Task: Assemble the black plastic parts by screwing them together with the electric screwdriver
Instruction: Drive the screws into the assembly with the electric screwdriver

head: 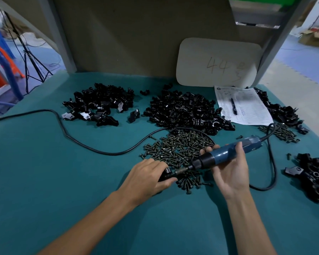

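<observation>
Near the middle of the bench (63, 181), toward its front edge, a black plastic part (167, 173) sits pinned to the green surface under the left hand (147, 176), whose fingers curl over it and grip it, probably so it cannot spin when the screw bites. Most of the part is hidden by that hand, so I cannot tell whether it is one piece or two already mated. The bit (180, 170) of the electric screwdriver (226, 153) meets the part from the right at a low slant, and the right hand (228, 170) is wrapped round the blue barrel, thumb on top, steadying the tool along the line of the screw. Just behind and beneath the tool lies the heap of screws (179, 148), kept within easy reach of either hand (a sensible spot, since each joint needs one). The black cord (81, 142) loops away across the bench toward its left edge, slack enough not to tug at the tool. Further back, two piles of loose black parts (99, 103) (182, 111) lie side by side toward the rear edge, apparently sorted by shape. A paper sheet (243, 105) with a pen (233, 105) on it rests toward the rear right corner, and more black pieces (315, 177) gather at the right edge, possibly finished ones.
</observation>
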